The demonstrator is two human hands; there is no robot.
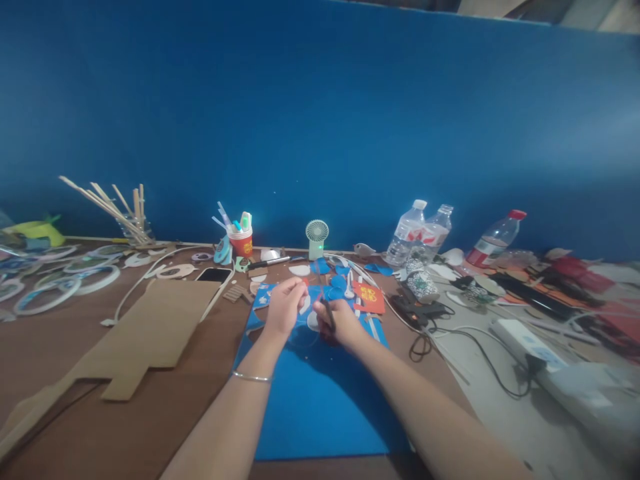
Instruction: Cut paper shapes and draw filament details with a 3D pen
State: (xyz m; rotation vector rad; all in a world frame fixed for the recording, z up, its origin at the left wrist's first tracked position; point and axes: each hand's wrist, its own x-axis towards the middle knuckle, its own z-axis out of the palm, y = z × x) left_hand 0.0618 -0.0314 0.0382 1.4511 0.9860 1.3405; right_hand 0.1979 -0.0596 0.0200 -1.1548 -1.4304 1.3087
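Note:
Above a blue sheet (325, 413), my left hand (284, 310) is closed, its fingers pinched together. A small pale piece (305, 305) shows beside its fingertips, too blurred to name. Close on the right, my right hand (344, 323) grips a pair of scissors (328, 312) by the dark handles, with the blades pointing away from me. Blue paper cutouts (338, 287) and white scraps lie on the far part of the sheet, just beyond my hands. A red card (369, 297) with yellow print lies to their right.
Left are a cardboard piece (145, 327), a phone (214, 275), white rings (47, 297) and sticks (120, 207) in a jar. At the back stand a red cup (241, 243) of pens and a small fan (317, 237). Bottles (407, 230), cables and a power strip (530, 347) lie right.

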